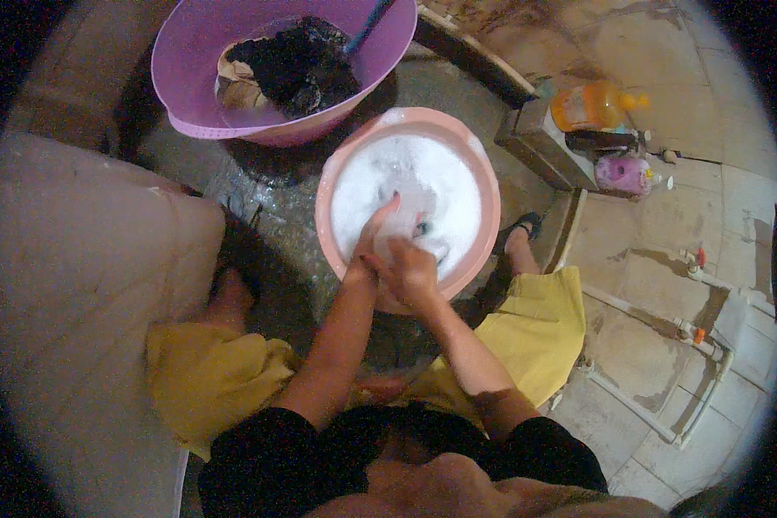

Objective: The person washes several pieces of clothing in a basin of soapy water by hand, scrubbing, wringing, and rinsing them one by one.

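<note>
Both my hands meet over the near part of a round pink basin (322,203) filled with white suds (445,177). My left hand (374,231) reaches into the foam with one finger or thumb sticking up and the others hidden. Close against its wrist, my right hand (410,269) is bent and closed, its edges slightly blurred. A pale, wet, foamy patch lies between the hands; I cannot make out whether it is cloth or lather. Small dark bits show through the suds beside my right hand.
Beyond the basin stands a larger purple tub (207,129) with dark wet cloth (306,73) in it. On a ledge at the right are an orange bottle (583,108) and a pink-purple bottle (623,175). White pipes (630,401) with valves run along the tiled wall. A pale block (104,259) flanks the left.
</note>
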The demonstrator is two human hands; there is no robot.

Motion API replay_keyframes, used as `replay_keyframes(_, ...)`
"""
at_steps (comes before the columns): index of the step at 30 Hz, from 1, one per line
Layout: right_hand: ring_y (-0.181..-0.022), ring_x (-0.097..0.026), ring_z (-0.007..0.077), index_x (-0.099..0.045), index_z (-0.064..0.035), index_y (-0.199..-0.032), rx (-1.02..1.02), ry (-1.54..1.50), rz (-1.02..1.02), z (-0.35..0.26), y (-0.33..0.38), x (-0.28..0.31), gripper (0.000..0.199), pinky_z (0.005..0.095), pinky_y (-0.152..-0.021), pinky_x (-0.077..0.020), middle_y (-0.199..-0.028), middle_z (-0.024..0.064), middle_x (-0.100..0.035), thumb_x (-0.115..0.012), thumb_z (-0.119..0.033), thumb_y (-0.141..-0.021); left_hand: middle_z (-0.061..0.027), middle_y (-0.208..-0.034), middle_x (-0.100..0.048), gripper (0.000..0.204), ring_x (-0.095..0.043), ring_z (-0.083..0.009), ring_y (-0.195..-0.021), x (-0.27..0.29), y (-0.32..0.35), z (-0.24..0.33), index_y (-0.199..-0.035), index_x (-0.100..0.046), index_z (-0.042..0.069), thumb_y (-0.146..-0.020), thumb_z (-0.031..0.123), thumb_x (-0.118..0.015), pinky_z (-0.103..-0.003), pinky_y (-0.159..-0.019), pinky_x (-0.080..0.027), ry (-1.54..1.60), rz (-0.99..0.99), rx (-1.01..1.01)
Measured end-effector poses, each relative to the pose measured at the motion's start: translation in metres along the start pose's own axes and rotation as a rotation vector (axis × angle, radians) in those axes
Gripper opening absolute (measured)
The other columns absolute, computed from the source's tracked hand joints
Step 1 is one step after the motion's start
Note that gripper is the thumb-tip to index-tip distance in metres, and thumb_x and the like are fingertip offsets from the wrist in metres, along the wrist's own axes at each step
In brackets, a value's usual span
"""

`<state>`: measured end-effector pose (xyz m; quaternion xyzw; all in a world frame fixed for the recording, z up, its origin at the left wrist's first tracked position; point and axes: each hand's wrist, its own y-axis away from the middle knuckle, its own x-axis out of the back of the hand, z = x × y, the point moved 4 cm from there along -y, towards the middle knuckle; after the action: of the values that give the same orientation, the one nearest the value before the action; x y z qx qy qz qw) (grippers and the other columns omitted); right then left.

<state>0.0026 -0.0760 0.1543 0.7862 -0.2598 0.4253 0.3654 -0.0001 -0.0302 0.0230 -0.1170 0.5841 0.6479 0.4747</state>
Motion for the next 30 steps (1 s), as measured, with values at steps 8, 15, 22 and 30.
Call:
replay_keyframes(8, -0.069, -0.063, 0.0338, -0.066, -0.0006, -0.075, -0.291, -0.214, 0.477, 0.094, -0.068, 0.003, 0.035, 0.0435, -0.06, -0.0484, -0.076, 0.0197, -0.065, -0.058, -0.034, -0.081, -0.0099, -0.113, -0.056, 0.053, -0.054, -0.0216, -0.101, 0.016, -0.053, -0.041, -0.121, -0.05, 0.004, -0.088, 0.045, -0.05, -0.038, -0.088, -0.043, -0.087, 0.133, -0.075)
replay_keyframes(15, -0.065, -0.061, 0.0246, -0.066, -0.0017, -0.079, -0.245, -0.706, 0.229, 0.13, -0.074, -0.028, 0.026, 0.0386, -0.059, -0.0474, -0.072, 0.0151, -0.064, -0.058, -0.026, -0.083, -0.0088, -0.112, -0.057, 0.048, -0.055, -0.0211, -0.098, -0.02, -0.042, -0.007, -0.117, -0.053, 0.002, -0.088, 0.04, -0.054, -0.038, -0.085, -0.044, 0.251, 0.172, -0.213)
replay_keyframes(22, -0.076, -0.056, 0.0146, -0.043, -0.0037, -0.121, -0.354, -0.798, 0.099, 0.19, -0.073, 0.028, 0.058, 0.0287, -0.068, -0.0481, -0.082, 0.0053, -0.059, -0.069, -0.025, -0.074, -0.0089, -0.109, -0.057, 0.042, -0.05, -0.0151, -0.097, -0.067, -0.025, 0.046, -0.11, -0.055, -0.004, -0.094, 0.033, -0.047, -0.032, -0.087, -0.039, -0.242, 0.044, -0.488)
replay_keyframes(30, -0.092, -0.06, 0.0393, -0.04, -0.0024, -0.128, -0.228, -0.279, 0.018, 0.18, -0.136, -0.107, 0.059, 0.0471, -0.08, -0.0468, -0.101, 0.0236, -0.06, -0.06, -0.028, -0.079, -0.0148, -0.13, -0.045, 0.054, -0.044, -0.0239, -0.117, -0.001, -0.045, -0.022, -0.135, -0.037, 0.005, -0.093, 0.036, -0.048, -0.034, -0.097, -0.036, 0.082, 0.145, -0.268)
